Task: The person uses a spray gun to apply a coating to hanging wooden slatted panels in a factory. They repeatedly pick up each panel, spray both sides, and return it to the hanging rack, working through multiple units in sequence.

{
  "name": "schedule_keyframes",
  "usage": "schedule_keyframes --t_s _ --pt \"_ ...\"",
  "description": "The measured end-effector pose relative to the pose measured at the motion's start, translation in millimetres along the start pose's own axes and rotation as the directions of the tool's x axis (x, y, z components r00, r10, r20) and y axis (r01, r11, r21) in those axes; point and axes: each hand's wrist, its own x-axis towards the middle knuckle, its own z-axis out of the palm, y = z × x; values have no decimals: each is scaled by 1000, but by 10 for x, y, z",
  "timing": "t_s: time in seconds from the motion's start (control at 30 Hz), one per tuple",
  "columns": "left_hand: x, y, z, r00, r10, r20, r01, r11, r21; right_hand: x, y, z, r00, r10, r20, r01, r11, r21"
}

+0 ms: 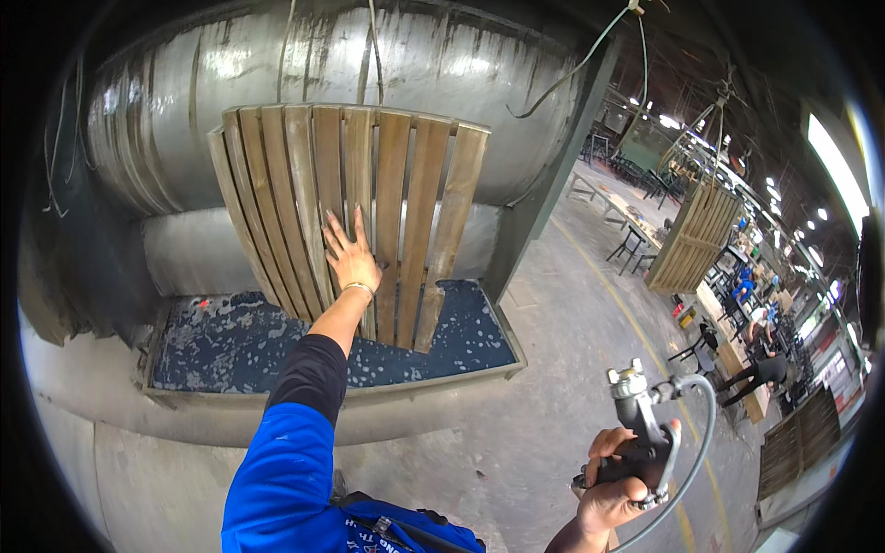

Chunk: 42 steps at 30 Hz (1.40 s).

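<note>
A slatted wooden panel (394,184) hangs upright before me on a thin wire, its brown slats side by side with narrow gaps. My left hand (354,260) lies against its middle slats, fingers spread and holding nothing. At the lower right, my right hand (610,484) is wrapped round a metal spray gun (636,442), held well apart from the panel. A grey hose (708,433) curves down from the gun's fitting. Part of the gun's grip is hidden by my fingers.
Below the panel stands a trough (461,373) of dark liquid with pale flecks. Behind it curves a metal booth wall (442,69). To the right, another slatted panel (698,235) hangs above a concrete floor (572,304). Beyond are workbenches and a person in dark clothes (763,370).
</note>
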Motion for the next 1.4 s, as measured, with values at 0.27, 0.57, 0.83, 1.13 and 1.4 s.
schedule_keyframes --t_s 0.27,0.57,0.83,1.13,1.4 --pt "506 -229 368 993 88 -78 -84 995 54 -319 395 638 968 153 200 -124 981 -151" --pt "747 -538 488 967 227 -119 -235 970 -59 -1030 1447 945 798 573 184 -508 806 -304" --pt "824 -549 522 977 184 -107 -174 980 91 -1282 1734 907 750 640 167 -556 747 -365" --pt "676 -468 274 988 103 -113 -80 977 196 -853 1200 586 681 712 171 -634 690 -348" --pt "251 -1610 -300 927 -291 -235 295 955 -18 -107 324 633 958 251 140 -254 967 1"
